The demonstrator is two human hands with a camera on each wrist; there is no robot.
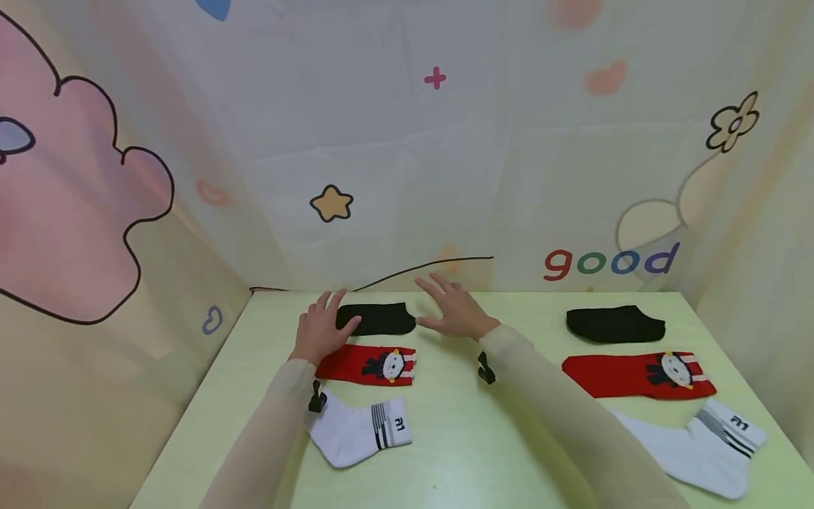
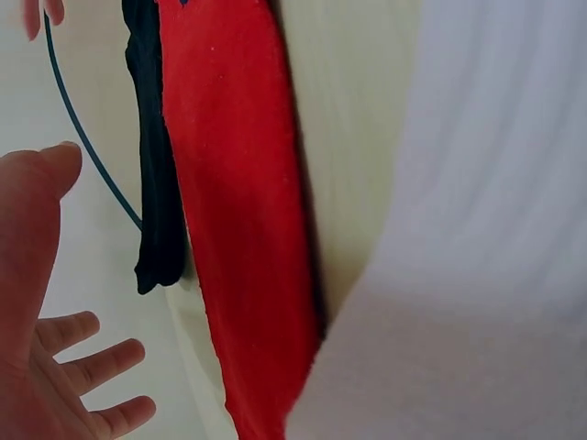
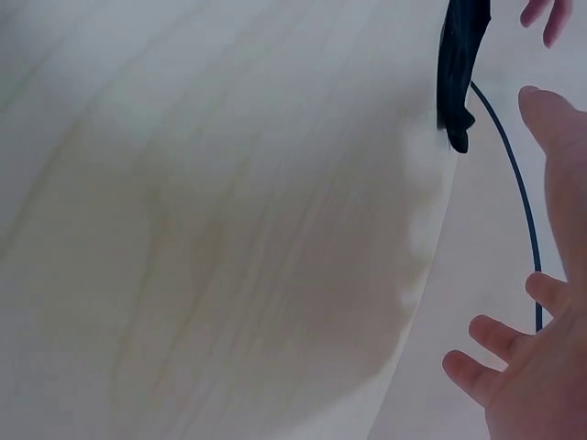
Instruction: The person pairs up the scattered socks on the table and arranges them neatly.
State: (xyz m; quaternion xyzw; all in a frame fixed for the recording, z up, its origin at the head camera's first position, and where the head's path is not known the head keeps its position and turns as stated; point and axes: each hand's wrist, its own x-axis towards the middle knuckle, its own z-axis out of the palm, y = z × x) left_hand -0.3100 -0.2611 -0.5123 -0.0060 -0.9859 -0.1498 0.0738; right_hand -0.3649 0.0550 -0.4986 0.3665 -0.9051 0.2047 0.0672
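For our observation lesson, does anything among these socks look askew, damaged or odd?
No damage shows. The white sock on the right looks slightly askew: its cuff points diagonally, while that of the left white sock points nearly sideways.

Your left black sock (image 1: 378, 319) and right black sock (image 1: 613, 325) are plain. The left red sock (image 1: 346, 363) and right red sock (image 1: 610, 375) each carry a black-and-white character with yellow touches, and red-and-white bands at the cuff. Your left white sock (image 1: 346, 433) and right white sock (image 1: 693, 454) show grey and black cuff stripes and black lettering. Your sleeves (image 1: 270, 424) are cream, the surface (image 1: 451, 445) pale yellow-green, the backdrop (image 1: 458, 170) pale with colourful prints.
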